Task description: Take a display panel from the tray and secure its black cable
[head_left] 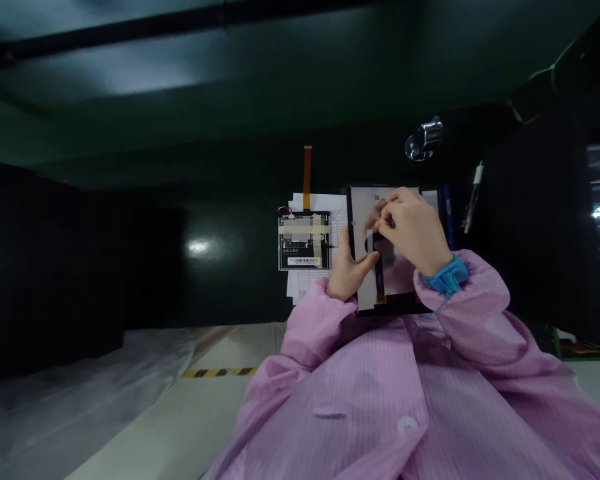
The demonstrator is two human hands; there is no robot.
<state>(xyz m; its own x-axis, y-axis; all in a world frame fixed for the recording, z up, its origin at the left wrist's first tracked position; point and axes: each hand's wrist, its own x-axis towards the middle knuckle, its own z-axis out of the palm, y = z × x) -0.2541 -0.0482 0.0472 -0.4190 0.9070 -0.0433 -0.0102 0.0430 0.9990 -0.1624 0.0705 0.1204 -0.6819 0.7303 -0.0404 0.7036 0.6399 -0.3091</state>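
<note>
Between both hands: panel [395, 275], face toward the wearer.
Left hand [347, 272]: part-curled on the panel's left edge, thumb laid on its face by the dark strip [380, 277].
Right hand [411, 223]: fingertips drawn into a pinch at the face, past the left thumb; can't tell if anything's caught in them.
Handling tip: I'd keep the left grip firm at the edge, thumb light; small, low pinch moves, no sideways tug on the strip, which likely creases easily.
Glare: face is mirror-like, so judge contact by feel too.
Panel look: dark border, pale to pinkish glossy face, small code mark near the far edge.
Strip look: thin, straight, amber at the end nearest the body.
Left of left hand: taped unit [295, 252] on papers [305, 283], well out of the grip.
</note>
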